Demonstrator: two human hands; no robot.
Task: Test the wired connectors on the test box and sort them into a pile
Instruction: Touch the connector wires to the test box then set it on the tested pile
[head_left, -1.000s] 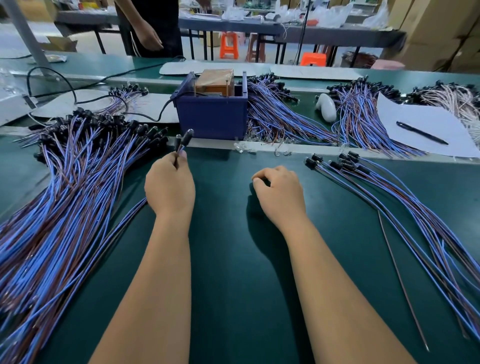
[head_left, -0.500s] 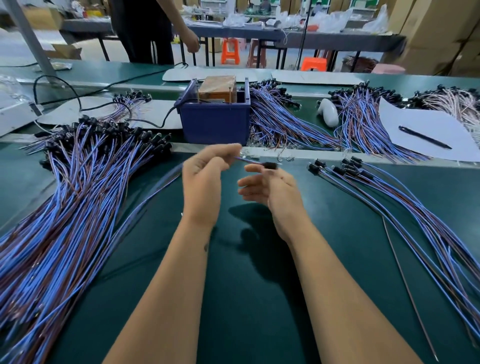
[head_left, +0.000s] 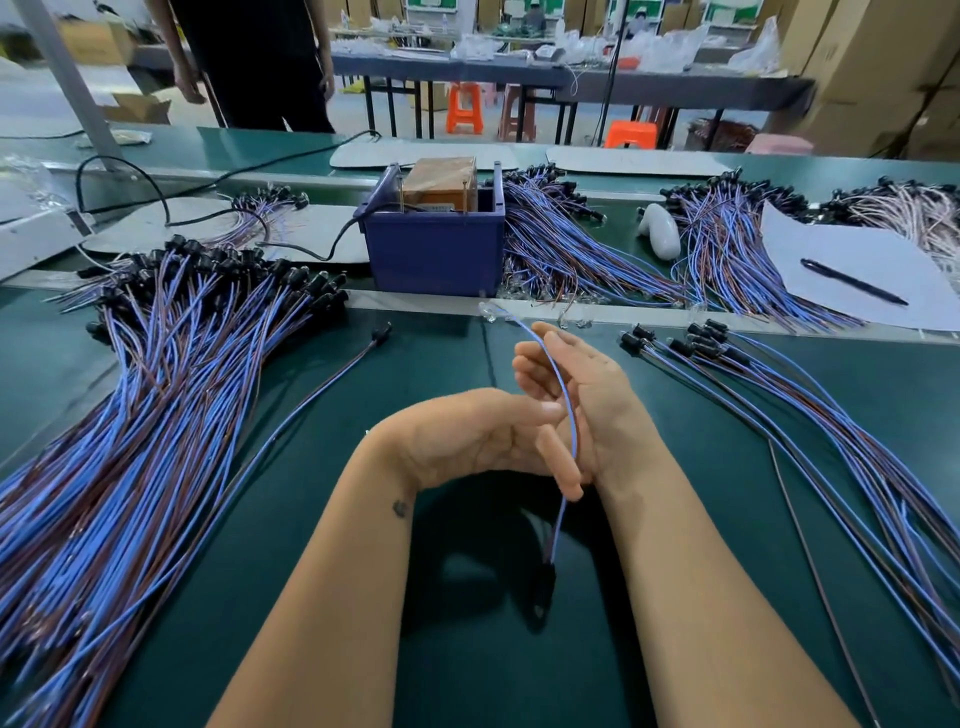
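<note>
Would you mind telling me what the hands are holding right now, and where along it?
One wired connector, gripped mid-wire between the left hand and right hand.
</note>
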